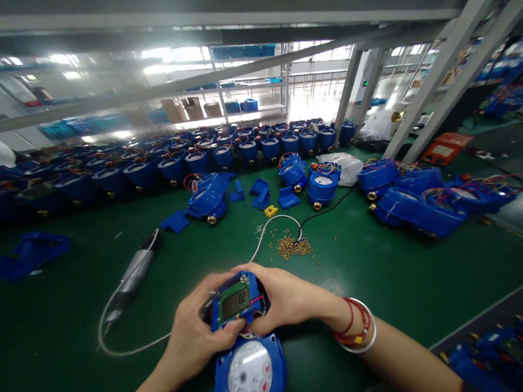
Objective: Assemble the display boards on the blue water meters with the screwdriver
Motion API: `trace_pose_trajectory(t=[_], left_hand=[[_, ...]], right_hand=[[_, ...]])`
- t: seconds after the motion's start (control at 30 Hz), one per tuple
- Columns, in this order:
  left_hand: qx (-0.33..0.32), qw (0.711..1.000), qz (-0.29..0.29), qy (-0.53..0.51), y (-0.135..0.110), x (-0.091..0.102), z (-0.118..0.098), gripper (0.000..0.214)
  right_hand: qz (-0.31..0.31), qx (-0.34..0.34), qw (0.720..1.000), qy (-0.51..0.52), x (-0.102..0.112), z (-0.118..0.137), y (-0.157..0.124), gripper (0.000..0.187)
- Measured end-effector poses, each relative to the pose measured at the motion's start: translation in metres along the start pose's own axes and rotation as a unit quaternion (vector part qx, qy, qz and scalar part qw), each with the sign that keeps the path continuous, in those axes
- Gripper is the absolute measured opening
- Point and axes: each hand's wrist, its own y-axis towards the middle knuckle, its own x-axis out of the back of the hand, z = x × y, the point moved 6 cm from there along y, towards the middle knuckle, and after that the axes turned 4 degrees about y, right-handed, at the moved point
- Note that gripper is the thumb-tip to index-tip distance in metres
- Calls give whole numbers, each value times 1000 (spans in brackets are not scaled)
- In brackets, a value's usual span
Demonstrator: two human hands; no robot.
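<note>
Both hands grip the blue housing of a water meter (251, 374) at the near middle of the bench. A green circuit board with a lit LCD display (236, 303) sits in that housing. My left hand (196, 318) is closed round its left side, thumb at the lower edge of the display. From the right, my right hand (278, 293) wraps the other side, close to a red wire. Below the fingers, the meter's round white dial with red pointers faces up. My palms hide parts of the housing's sides.
A corded electric screwdriver (134, 274) lies left on the green bench (349, 265). Beyond my hands is a pile of brass screws (294, 247), near a yellow plastic part (270, 210). Rows of blue meters (170, 166) line the back; more meters (419, 207) lie right.
</note>
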Motion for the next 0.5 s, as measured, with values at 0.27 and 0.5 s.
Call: trace_pose_trajectory(t=[0.27, 0.5], left_hand=[[21, 999, 35, -34, 0, -2, 4, 46], [16, 999, 23, -28, 1, 1, 8, 52]], right_hand=[[-89, 11, 994, 70, -3, -2, -3, 56], [-177, 116, 977, 10, 4, 7, -8, 80]])
